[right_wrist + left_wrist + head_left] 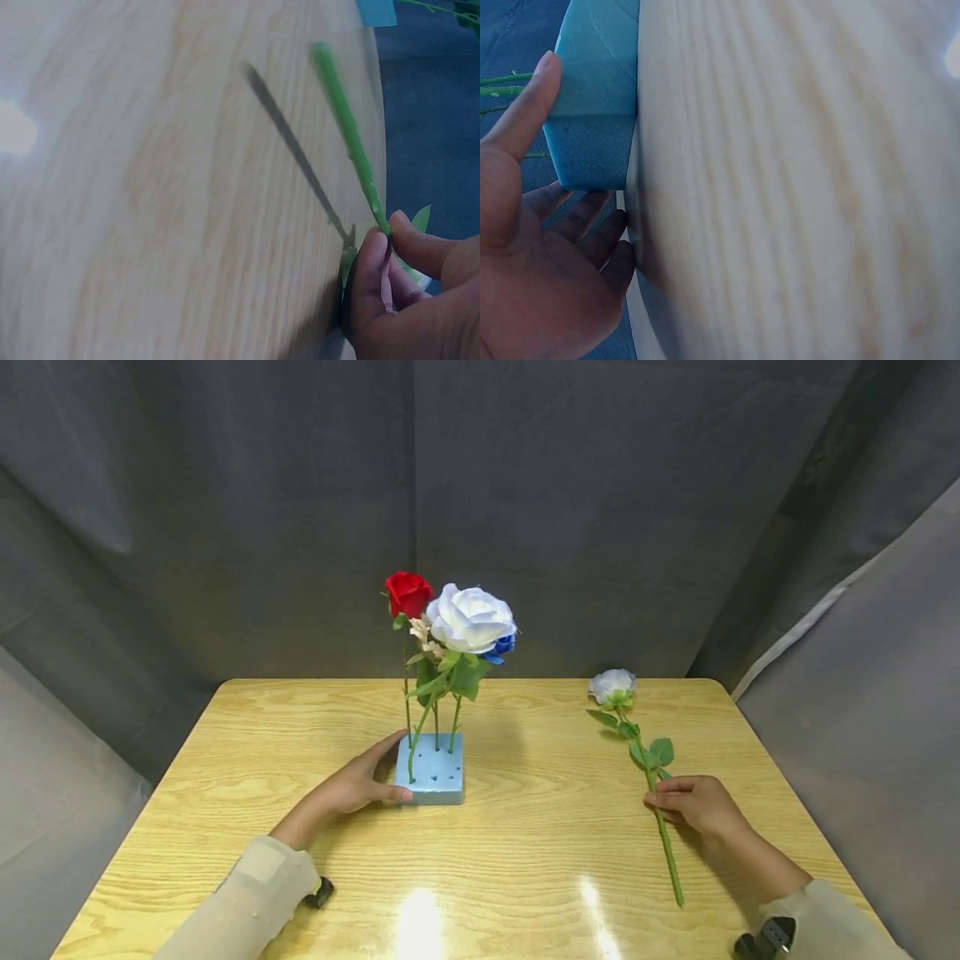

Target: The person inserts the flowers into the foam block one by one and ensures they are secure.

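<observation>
A light blue foam block [429, 769] with holes in its top stands on the table. My left hand [366, 783] grips its left side, thumb at the front corner and fingers toward the back. Upright stems in the block carry a red rose [408, 594], a large white rose [471, 620], a small cream flower [420, 629] and a partly hidden blue flower [503, 646]. At the right, my right hand [699, 804] pinches the green stem of another white rose [612, 684] between thumb and fingers. Its stem end [322, 56] points toward me, raised above its shadow.
The wooden table [540, 843] has its far edge just behind the loose rose's bloom. Dark grey curtains [570, 510] hang behind it, with lighter cloth [885, 677] at the right side. The standing flowers rise tall above the block.
</observation>
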`<state>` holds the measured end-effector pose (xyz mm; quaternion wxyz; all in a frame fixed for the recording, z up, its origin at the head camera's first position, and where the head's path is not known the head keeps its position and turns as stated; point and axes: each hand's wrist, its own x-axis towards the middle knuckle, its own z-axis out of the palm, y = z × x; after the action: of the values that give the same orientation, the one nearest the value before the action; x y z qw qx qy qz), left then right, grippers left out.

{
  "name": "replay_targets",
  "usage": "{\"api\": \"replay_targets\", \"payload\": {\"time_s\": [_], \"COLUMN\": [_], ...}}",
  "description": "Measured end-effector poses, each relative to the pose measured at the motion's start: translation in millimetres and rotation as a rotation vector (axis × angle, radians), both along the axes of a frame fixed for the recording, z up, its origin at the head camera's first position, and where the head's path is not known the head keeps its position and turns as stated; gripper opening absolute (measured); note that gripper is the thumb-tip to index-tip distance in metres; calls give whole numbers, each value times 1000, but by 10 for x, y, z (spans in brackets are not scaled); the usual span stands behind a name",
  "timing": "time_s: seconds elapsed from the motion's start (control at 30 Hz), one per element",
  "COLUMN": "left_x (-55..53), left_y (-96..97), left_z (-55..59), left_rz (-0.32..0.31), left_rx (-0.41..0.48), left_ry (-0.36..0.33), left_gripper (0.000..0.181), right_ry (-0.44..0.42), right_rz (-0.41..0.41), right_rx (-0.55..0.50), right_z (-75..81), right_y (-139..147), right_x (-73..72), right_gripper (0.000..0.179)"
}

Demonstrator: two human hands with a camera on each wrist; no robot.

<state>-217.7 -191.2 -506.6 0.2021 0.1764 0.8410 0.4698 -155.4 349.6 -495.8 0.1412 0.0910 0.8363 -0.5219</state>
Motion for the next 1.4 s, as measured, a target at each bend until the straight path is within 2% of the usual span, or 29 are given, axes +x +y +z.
{"api": "replay_targets", "payload": {"time_s": [0.2,0.4,0.7,1.17,1.4], "left_x": [3,7,21,17,26], "left_y": [0,-2,8,3,8], "left_z": [6,6,16,-7,15], "left_rz": [-13,-12,2,-4,-1], "left_rx": [24,33,30,50,39], "left_ry": [-7,-13,-21,-22,-18], "left_gripper": [114,114,114,114,114], "right_ry": [-52,-16,80,156,232], "right_rz": [-18,-23,-15,-1,-6], "right_rx": [-176,-288,-257,-344,-364], "right_z": [17,74,224,395,478], "right_y": [-83,-237,-528,-980,-1206], "right_x": [-12,-18,9,-21,-77], "right_gripper": [47,41,35,27,25]}}
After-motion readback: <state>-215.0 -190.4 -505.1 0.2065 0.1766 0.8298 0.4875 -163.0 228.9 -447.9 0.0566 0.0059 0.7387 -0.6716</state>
